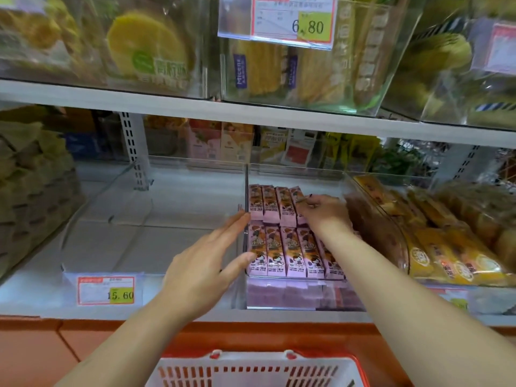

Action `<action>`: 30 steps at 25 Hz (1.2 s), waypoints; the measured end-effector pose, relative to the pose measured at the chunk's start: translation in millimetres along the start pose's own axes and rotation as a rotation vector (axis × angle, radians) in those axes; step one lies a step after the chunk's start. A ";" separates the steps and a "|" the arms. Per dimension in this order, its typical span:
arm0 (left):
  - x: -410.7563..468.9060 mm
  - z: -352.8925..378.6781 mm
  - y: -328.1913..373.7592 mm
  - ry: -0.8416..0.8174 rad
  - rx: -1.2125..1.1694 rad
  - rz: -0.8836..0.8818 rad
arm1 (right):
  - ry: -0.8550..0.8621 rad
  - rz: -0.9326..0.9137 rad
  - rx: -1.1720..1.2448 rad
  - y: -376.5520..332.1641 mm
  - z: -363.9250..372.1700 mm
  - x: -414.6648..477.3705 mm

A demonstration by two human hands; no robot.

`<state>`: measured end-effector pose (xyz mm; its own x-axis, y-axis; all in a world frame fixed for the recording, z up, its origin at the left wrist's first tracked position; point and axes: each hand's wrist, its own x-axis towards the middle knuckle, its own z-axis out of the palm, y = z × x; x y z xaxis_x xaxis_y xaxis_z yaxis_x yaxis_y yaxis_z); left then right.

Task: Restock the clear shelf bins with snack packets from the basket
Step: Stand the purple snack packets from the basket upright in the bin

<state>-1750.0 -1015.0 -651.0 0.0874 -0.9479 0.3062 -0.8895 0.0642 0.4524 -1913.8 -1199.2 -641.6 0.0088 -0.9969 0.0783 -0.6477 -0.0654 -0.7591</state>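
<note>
Seen from the head camera, two bare forearms reach from the bottom of the frame toward a white shop shelf at mid-frame. The left hand (206, 263), at centre, is open and flat with fingers together, its fingertips touching the left wall of a clear shelf bin (246, 247); it grips nothing. The right hand (324, 210), just right of centre, lies palm down on the pink snack packets (282, 250) inside that bin, fingers spread loosely over the back row; whether it pinches a packet cannot be told.

The packets stand in two neat rows, one behind the other, filling the left and middle of the bin. To the left of the bin a second clear bin (92, 208) holds nothing and carries a price tag (106, 290) reading 15.60 at the lower left. To the right, a bin of orange-yellow packets (435, 247) sits just beside the pink ones.

At the bottom centre the rim of a red and white basket (251, 368) shows; its contents are out of sight. Along the top of the frame, an upper shelf carries more clear bins of yellow snacks and a tag (279, 20) marked 6.80.
</note>
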 end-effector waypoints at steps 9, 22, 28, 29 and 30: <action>-19.1 5.2 -6.7 0.331 -0.097 0.069 | 0.243 -0.314 0.245 4.6 -20.0 -82.6; -242.3 193.0 -100.3 -0.708 0.061 -0.511 | -0.845 -0.120 -0.341 205.5 90.0 -258.7; -253.1 221.9 -116.3 -0.912 0.528 -0.524 | -0.919 -0.041 -0.308 219.3 99.7 -262.8; -252.3 223.6 -117.5 -0.882 0.539 -0.520 | -0.920 -0.028 -0.311 221.6 100.4 -262.9; -252.4 226.1 -119.9 -0.849 0.522 -0.521 | -0.922 -0.020 -0.313 226.2 101.3 -264.7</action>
<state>-1766.8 -854.0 -971.9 0.3464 -0.7392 -0.5776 -0.9300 -0.3511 -0.1083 -1985.5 -954.6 -899.4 0.5287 -0.6473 -0.5490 -0.8131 -0.2008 -0.5463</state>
